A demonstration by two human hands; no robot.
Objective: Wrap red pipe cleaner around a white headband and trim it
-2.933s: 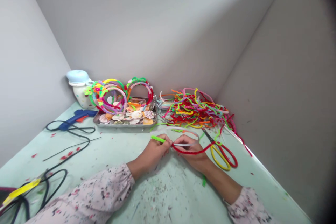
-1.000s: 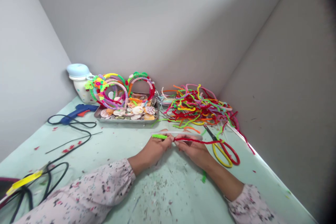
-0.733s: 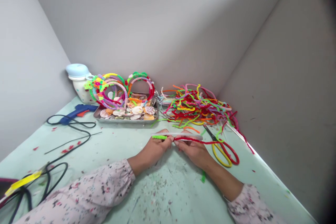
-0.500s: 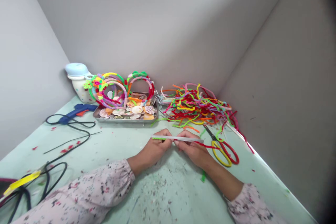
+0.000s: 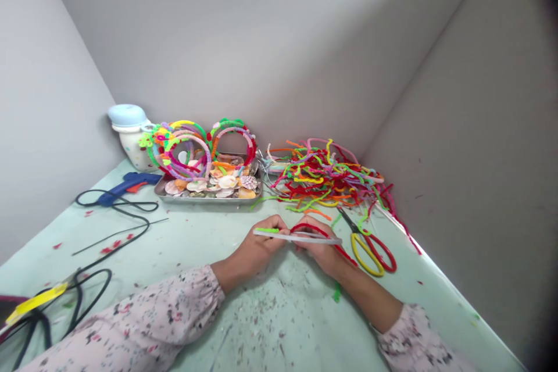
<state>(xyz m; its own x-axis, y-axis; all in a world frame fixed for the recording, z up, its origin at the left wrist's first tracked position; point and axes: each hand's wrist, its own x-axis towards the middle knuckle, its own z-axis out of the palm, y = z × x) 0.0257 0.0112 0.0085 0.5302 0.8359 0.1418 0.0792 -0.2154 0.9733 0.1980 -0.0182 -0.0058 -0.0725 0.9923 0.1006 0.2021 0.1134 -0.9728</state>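
Note:
My left hand is closed on a thin whitish-grey headband, seen nearly edge-on, near its left part. Bright green fuzzy wrapping covers a short stretch there. A red pipe cleaner arcs over the headband and trails down past my right wrist. The fingers of my right hand pinch it close to the band, almost touching my left fingertips. The band partly hides both sets of fingertips.
Scissors lie right of my right hand, below a heap of pipe cleaners. Behind stands a metal tray with shells and finished headbands. A blue glue gun, its black cord and a white cup are left.
The headband has tilted, showing more of its curve. The red pipe cleaner now loops over it, its tail swung down toward my right wrist. Both hands stay nearly in place.

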